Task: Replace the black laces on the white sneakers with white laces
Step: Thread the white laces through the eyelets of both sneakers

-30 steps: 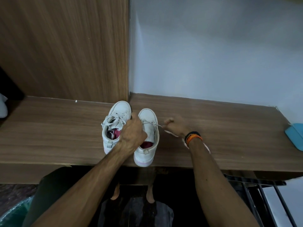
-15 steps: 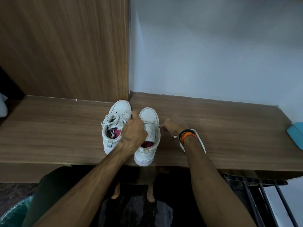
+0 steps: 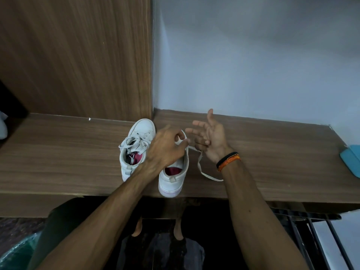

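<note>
Over the right sneaker (image 3: 173, 178), your left hand (image 3: 165, 149) pinched the white lace (image 3: 200, 164), mid-threading; your right hand (image 3: 210, 139) hovered spread, empty, likely to take the lace next.

A wooden shelf (image 3: 58, 158) runs below a wood-grain panel (image 3: 78, 55) and a pale wall (image 3: 253, 55). A light blue object (image 3: 350, 158), perhaps a lid, lies at its right end. Dark metal bars (image 3: 303, 236) stand lower right.

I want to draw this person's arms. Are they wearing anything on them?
Both arms are bare, with no sleeves showing. The right wrist has two thin bands side by side, one black and one orange. The left hand and right hand wear no gloves or rings that show.
</note>
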